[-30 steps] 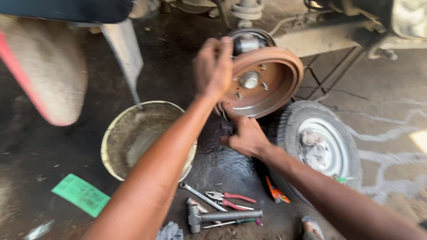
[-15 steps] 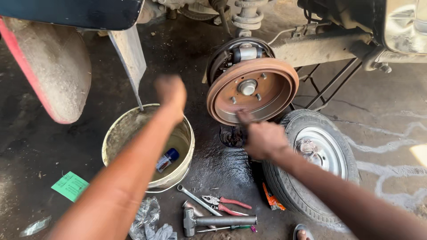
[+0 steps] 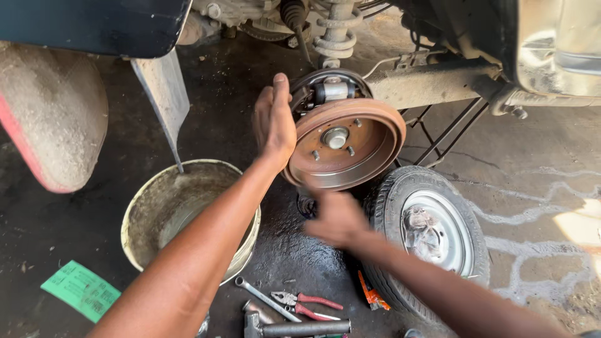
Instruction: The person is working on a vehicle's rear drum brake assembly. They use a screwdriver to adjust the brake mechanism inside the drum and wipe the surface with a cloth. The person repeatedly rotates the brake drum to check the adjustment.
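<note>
You're crouching at the rear corner of a jacked-up car, and your left hand [image 3: 273, 122] is sitting flat against the 9 o'clock edge of the rusty brake drum [image 3: 344, 150], fingers straight and pressed together, palm on the rim. It's not gripping anything, it's only lying open against the metal. The drum is hanging on the hub at about 12 o'clock from your arms, tilted slightly toward you, with the centre nut and 4 studs showing on its face.

Your right hand [image 3: 337, 218] is hovering just under the drum at its 6 o'clock. It's blurring badly, so I can't tell how far the fingers are curling or whether there's anything in it. It looks apart from the drum, but the blur is making that hard to call.

The removed wheel [image 3: 432, 238] is lying on the ground at 4 o'clock from the drum, just beside your right forearm, with a rag stuffed in its centre. A dirty bucket [image 3: 181, 206] is sitting at 8 o'clock from the drum, and your left forearm is crossing over its rim. Down at 6 o'clock, near the bottom edge, you've got red-handled pliers [image 3: 307, 302], a wrench [image 3: 266, 298] and a hammer [image 3: 300, 328] lying close together on the oily wet floor. A green paper slip [image 3: 81, 290] is lying well apart at 8 o'clock.
</note>
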